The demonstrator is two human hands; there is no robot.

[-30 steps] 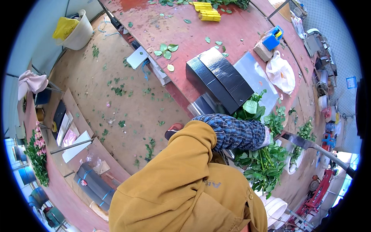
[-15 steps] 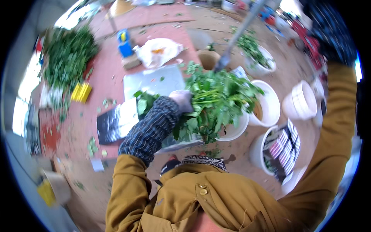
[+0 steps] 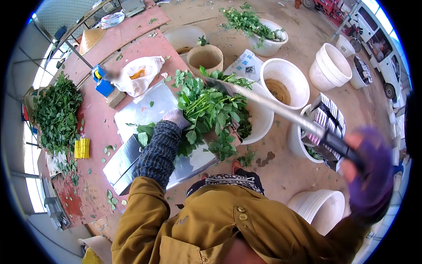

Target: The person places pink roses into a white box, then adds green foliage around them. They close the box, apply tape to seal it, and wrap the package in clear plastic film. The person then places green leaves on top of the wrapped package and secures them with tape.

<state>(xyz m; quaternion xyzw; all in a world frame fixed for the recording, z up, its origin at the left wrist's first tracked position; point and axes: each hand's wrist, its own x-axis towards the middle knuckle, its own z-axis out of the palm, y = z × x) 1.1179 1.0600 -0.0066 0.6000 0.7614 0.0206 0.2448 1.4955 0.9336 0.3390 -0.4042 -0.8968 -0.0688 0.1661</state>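
I can see the left hand stretched out in front, in a pale glove, curled in a grip; just behind it, a dark checked cover hides the wrist; the left arm leads back from there in a brown sleeve; the right hand is well to the right of the left one, lifted nearer the head; its purple glove leaves the fingers bare, bent into a grip, a bit blurry; the right arm sits below it.

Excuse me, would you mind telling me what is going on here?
The left hand holds a bunch of leafy stems at the edge of the red table. The right hand, gloved in purple, grips a long metal tool, its far end by the bunch; contact is unclear. White buckets stand nearby.
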